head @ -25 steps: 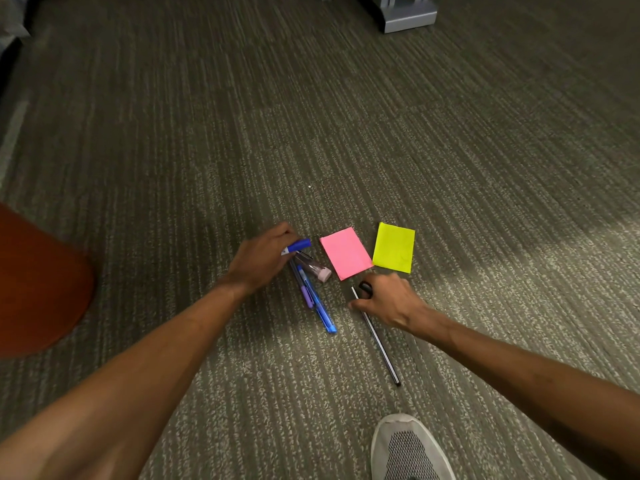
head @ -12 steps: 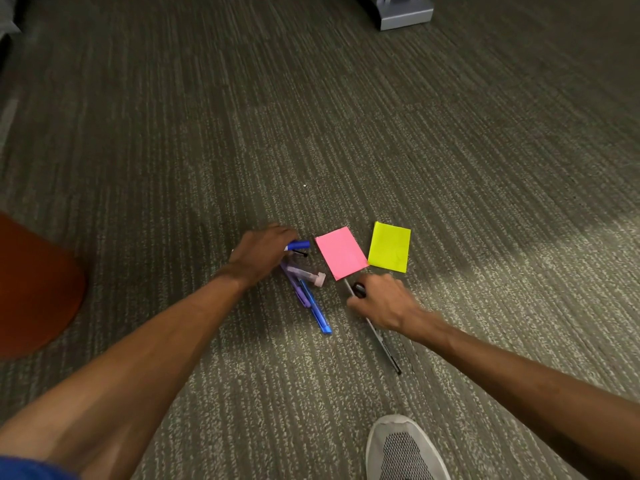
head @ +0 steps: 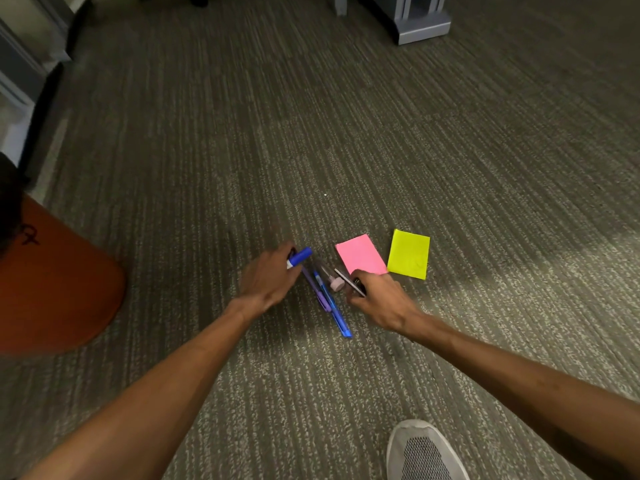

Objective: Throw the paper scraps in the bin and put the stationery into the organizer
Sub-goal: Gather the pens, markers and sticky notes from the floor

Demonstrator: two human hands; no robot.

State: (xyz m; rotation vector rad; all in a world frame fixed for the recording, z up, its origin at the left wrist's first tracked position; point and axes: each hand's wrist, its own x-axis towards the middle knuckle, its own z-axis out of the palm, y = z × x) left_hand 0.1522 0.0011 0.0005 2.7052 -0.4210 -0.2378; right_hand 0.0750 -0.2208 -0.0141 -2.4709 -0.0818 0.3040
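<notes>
Stationery lies in a loose cluster on the carpeted floor (head: 346,133): a blue marker (head: 300,257), a purple pen (head: 317,292), a blue pen (head: 334,313) and a clear tube with a pink cap (head: 330,277) lie close together, with a pink sticky-note pad (head: 360,254) and a yellow pad (head: 409,254) just beside them. Judging from this, the task is at an early stage of gathering; nothing shown has reached an organizer, and neither organizer, bin nor paper scraps can be made out. Both arms reach forward and down. The left hand (head: 268,282) has its fingers curled round the blue marker, low over the carpet; the right hand (head: 381,299) pinches a slim dark pen (head: 349,282) at the pink pad's near edge. A white shoe (head: 422,452) shows at the bottom.
</notes>
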